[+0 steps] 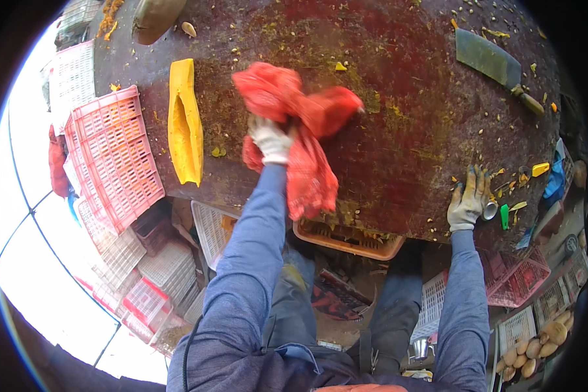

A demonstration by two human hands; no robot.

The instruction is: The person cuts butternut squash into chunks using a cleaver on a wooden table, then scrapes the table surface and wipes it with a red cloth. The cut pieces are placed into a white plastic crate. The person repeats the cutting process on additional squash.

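Note:
My left hand (270,140), in a white work glove, grips a crumpled red mesh bag (309,152) over the dark red tabletop (397,191); the bag and hand are blurred. Resting flat near the table's front edge, my right hand (468,201) wears a glove with stained fingertips and holds nothing. A metal can or cup (490,210) lies beside it, and a green-handled tool (504,217) is just to the right. Left of the bag lies a peeled yellow piece of squash (185,127), hollowed along its middle.
A cleaver (490,59) lies at the far right, and an unpeeled squash (157,19) at the far left. Pink plastic crates (115,157) stand against the left edge. An orange crate (350,240) sits under the front edge. Seeds and peel scraps litter the tabletop.

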